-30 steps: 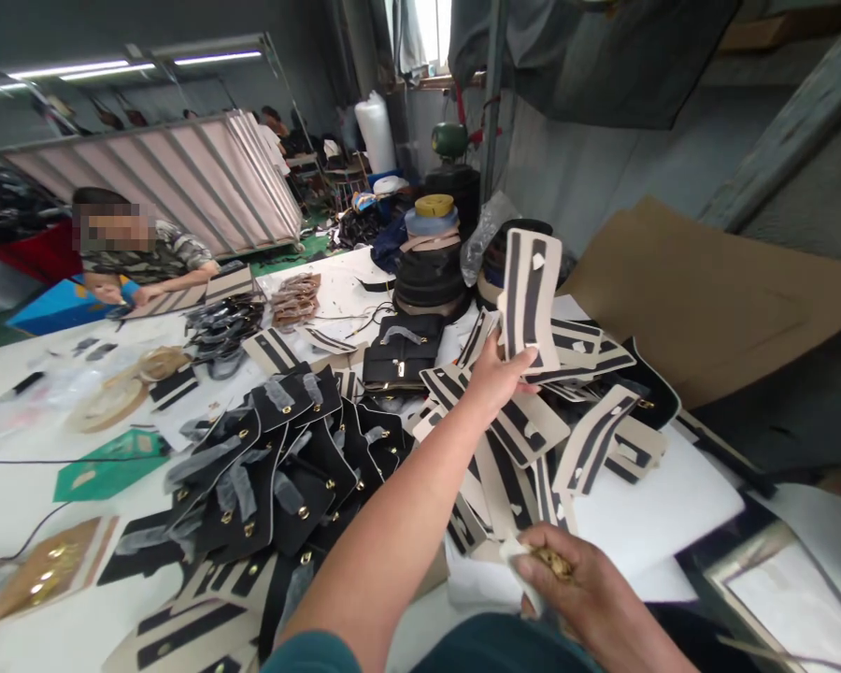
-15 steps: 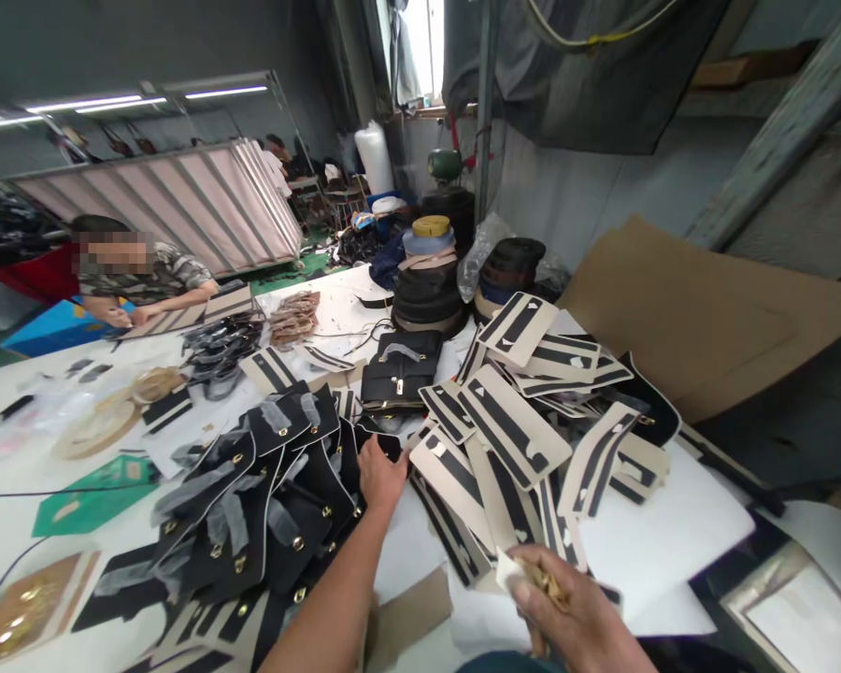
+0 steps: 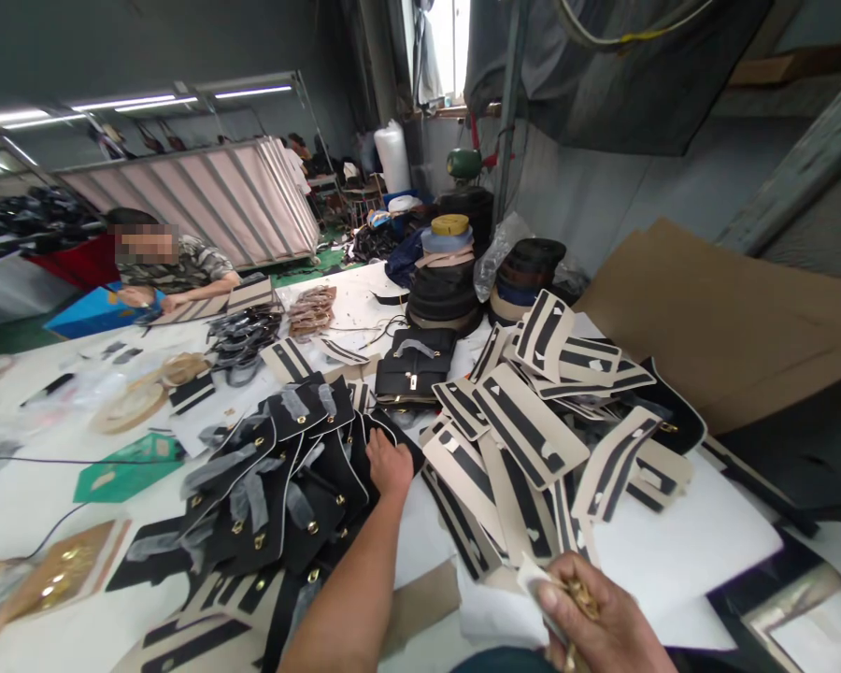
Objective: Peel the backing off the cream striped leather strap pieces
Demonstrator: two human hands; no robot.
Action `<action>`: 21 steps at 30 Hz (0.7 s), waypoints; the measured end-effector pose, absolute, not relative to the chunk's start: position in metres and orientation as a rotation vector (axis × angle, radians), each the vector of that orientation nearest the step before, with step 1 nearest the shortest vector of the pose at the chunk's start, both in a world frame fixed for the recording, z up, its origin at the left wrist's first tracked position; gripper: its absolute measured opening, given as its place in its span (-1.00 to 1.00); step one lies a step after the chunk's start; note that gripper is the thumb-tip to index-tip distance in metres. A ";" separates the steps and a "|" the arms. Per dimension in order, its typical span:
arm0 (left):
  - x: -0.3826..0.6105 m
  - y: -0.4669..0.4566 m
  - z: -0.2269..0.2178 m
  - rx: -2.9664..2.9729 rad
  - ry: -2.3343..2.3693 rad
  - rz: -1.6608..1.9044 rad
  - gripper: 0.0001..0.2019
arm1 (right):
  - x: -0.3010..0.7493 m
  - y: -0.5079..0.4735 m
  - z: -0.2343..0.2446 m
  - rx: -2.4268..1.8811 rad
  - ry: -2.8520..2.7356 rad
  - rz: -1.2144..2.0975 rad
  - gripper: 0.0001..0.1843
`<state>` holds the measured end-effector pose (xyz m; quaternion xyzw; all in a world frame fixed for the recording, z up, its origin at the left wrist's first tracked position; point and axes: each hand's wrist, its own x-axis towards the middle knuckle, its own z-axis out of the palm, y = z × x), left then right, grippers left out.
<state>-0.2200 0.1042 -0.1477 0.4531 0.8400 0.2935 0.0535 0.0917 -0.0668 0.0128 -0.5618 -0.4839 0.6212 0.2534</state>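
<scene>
Panel (image 3: 401,433) beneath left fingers (image 3: 376,443)

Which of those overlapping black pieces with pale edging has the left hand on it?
The pale-edged, flat black panel at the right end of the overlapping pile; only that one has the bare left hand on it.

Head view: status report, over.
Left hand on black piece, grip unclear. Right hand holding golden pieces, white scrap. Striped panels heaped alongside, nothing visibly blocking.
</scene>
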 end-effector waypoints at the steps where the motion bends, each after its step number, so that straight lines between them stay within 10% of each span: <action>1: -0.221 0.100 -0.146 1.354 2.501 0.961 -0.50 | 0.090 -0.066 0.016 -1.530 -1.293 1.692 -0.39; 21: -0.200 -0.076 -0.013 0.780 1.734 1.445 -0.48 | -0.014 -0.031 0.024 -1.132 -1.616 1.809 -0.50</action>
